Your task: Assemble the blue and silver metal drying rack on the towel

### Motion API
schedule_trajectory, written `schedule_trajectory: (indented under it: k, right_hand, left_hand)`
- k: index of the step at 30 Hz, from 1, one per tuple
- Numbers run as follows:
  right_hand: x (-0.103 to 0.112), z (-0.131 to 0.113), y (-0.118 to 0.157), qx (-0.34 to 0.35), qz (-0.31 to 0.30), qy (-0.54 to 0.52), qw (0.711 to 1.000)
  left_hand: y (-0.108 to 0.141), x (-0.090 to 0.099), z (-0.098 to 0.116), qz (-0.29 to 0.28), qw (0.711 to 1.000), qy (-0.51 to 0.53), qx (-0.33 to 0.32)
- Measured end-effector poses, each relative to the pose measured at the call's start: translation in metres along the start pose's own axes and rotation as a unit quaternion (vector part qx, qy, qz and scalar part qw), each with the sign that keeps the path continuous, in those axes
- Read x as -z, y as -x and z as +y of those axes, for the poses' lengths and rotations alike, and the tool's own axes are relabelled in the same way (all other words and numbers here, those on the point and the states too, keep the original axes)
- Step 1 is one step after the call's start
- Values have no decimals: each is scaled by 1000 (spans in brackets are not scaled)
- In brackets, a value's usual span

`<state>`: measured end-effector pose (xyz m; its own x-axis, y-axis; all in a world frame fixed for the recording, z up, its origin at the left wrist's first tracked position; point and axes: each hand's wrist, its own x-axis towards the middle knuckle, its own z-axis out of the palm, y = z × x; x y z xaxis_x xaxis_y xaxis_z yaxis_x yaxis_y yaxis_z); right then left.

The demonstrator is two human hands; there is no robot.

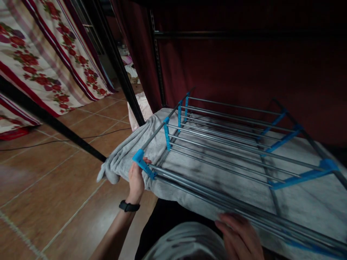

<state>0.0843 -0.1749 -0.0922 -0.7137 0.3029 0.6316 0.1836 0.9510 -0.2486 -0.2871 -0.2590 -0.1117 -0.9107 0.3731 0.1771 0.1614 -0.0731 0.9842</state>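
Observation:
A rack of grey metal tubes with blue plastic brackets, like a shoe rack (pixel 217 144), lies on a grey blanket (pixel 157 131). My left hand (pixel 137 180), with a black band on the wrist, is closed around the blue corner bracket (pixel 143 164) at the rack's near left end. Its fingertips show behind the bracket. Several tubes (pixel 195 186) run close together along the near side. Beside them at the lower right is my right hand (pixel 241 234), slightly blurred, fingers partly bent and apart. Nothing shows in it.
Black metal posts (pixel 119 61) of a frame stand at the left, with a slanting bar (pixel 54 121) in front. A dark red curtain (pixel 217 72) hangs behind the rack, a flowered curtain (pixel 48 54) at the far left. A thin cable (pixel 89 137) crosses the tiled floor (pixel 54 180).

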Motion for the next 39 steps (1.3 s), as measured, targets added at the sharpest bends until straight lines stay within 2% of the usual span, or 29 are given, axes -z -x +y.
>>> schedule_trajectory:
  k: [2, 4, 7, 11, 16, 21, 31, 39]
  right_hand:
    - [-5, -1, -46, 10, 11, 78, 997]
    - [-14, -2, -79, -13, -51, 132, 990]
    - [-29, 0, -101, -34, -149, 197, 968]
    - [-33, 5, -104, -34, -188, 227, 955]
    - [-19, 2, -108, -30, -212, 201, 956]
    - [-11, 2, -117, -31, -211, 198, 957]
    - [0, 0, -122, -38, -215, 175, 960]
    - [2, 1, -123, -45, -223, 160, 960]
  left_hand:
    - [5, 0, 9, 1, 1000, 9, -29]
    - [9, 1, 16, -12, 998, 9, -63]
    - [14, 3, 24, -37, 994, 11, -104]
    - [17, 1, 31, -54, 990, -29, -129]
    - [15, -4, 36, -31, 982, -99, -158]
    - [16, -3, 40, -11, 978, -145, -153]
    - [14, -9, 43, 18, 984, -120, -127]
    - [7, -2, 36, -9, 987, -100, -123]
